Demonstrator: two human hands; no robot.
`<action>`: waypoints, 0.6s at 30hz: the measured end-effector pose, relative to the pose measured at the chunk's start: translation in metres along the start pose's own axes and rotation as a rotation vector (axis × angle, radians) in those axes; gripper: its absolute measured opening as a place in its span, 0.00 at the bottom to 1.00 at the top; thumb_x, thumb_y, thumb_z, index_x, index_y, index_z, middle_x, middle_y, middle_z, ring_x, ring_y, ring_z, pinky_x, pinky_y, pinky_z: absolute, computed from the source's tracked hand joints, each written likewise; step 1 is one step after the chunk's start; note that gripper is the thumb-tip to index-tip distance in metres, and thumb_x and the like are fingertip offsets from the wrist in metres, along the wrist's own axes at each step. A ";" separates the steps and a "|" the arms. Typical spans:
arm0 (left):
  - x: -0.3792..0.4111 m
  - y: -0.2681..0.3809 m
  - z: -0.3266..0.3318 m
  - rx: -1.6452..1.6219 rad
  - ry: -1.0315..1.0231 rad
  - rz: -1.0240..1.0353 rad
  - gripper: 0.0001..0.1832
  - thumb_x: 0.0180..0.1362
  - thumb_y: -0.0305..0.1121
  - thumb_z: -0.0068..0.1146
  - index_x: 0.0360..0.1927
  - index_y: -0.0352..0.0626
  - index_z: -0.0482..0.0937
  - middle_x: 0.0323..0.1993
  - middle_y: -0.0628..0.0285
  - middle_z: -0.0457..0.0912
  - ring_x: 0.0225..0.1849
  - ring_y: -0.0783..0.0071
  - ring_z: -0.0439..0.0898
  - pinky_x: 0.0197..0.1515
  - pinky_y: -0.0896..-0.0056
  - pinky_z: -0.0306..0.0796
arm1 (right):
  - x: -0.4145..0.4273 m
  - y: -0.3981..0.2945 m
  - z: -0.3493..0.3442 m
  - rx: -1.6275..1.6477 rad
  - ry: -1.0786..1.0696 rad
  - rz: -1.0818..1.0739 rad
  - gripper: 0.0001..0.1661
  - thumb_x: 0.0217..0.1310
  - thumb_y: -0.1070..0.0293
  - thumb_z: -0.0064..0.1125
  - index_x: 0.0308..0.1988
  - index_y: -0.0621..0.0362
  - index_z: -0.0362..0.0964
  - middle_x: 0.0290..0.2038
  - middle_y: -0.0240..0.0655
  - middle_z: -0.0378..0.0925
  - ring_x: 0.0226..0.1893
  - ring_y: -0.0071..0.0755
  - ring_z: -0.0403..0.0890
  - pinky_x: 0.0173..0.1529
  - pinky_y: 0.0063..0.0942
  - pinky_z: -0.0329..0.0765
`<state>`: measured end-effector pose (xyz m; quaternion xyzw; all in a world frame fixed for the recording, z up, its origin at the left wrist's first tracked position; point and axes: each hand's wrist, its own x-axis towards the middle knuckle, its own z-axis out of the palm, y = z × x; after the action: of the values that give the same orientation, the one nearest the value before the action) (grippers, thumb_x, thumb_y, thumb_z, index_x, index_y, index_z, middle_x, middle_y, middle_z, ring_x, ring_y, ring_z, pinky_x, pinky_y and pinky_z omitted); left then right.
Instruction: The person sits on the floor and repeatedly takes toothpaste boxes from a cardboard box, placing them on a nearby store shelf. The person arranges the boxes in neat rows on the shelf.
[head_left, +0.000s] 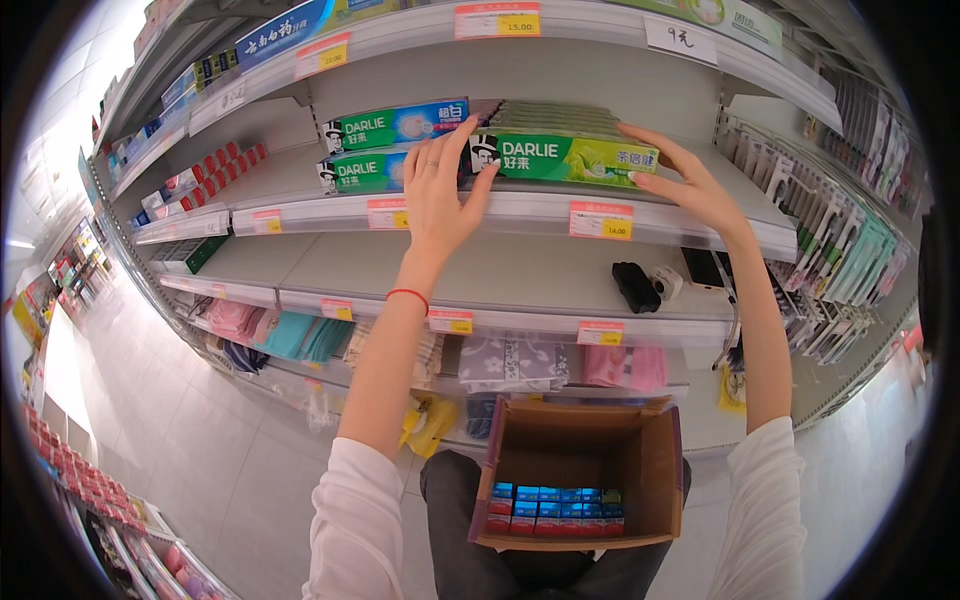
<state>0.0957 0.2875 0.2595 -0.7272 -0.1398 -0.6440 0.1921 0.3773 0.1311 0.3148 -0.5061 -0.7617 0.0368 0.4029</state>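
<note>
A green Darlie toothpaste box (555, 159) lies at the front of a stacked row on the middle shelf. My left hand (442, 184) is at its left end, with the thumb on the front face and the index finger near the top corner. At the right end, my right hand (686, 180) has its thumb at the lower front corner and its fingers at the top edge. Blue-and-green Darlie boxes (379, 129) are stacked two high just left, partly covered by my left hand. More flat boxes (555, 114) run back behind the green one.
An open cardboard carton (577, 435) with several small blue-and-red boxes (559, 510) rests at my lap. The shelf below bears a black object (636, 286), a small white device (666, 283) and a phone (703, 268). Folded towels (514, 364) lie lower; packaged toothbrushes (832, 225) hang at right.
</note>
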 end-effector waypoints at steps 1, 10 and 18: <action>0.000 0.000 0.000 0.006 0.002 -0.003 0.27 0.56 0.36 0.63 0.59 0.42 0.74 0.48 0.56 0.80 0.50 0.57 0.75 0.61 0.59 0.61 | 0.000 0.001 0.002 -0.007 0.013 0.000 0.38 0.62 0.51 0.59 0.68 0.47 0.61 0.68 0.37 0.64 0.70 0.40 0.61 0.72 0.38 0.55; -0.001 -0.002 0.002 -0.001 0.011 0.032 0.20 0.56 0.32 0.61 0.54 0.44 0.78 0.48 0.59 0.80 0.49 0.59 0.75 0.60 0.58 0.62 | 0.002 0.001 0.003 -0.010 0.013 0.014 0.41 0.63 0.49 0.57 0.71 0.46 0.56 0.71 0.40 0.58 0.72 0.42 0.56 0.73 0.36 0.52; -0.001 -0.002 0.004 -0.009 0.011 0.016 0.15 0.57 0.31 0.59 0.48 0.43 0.80 0.45 0.58 0.82 0.48 0.58 0.77 0.60 0.59 0.62 | 0.005 0.004 0.006 -0.032 0.019 0.027 0.42 0.63 0.48 0.57 0.72 0.43 0.53 0.72 0.41 0.57 0.72 0.43 0.57 0.73 0.37 0.54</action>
<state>0.0979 0.2911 0.2584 -0.7257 -0.1301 -0.6471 0.1944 0.3755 0.1390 0.3112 -0.5230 -0.7514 0.0251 0.4016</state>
